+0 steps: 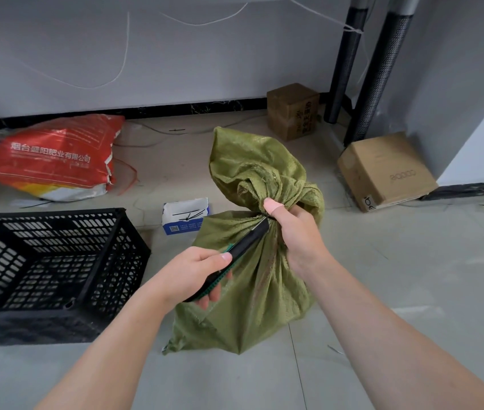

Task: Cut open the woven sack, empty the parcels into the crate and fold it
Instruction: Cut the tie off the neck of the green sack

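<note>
Your right hand grips the sack at its tied neck. Your left hand holds the knife, tip at the neck; the crate sits left

1. The right hand grips the gathered neck of the green woven sack.
2. The left hand holds a black utility knife, its tip at the neck.
3. A black crate sits left.

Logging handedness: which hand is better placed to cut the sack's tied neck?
Left. The left hand grips the knife, its tip at the tied neck of the green sack; the right hand only grips that neck.
</note>
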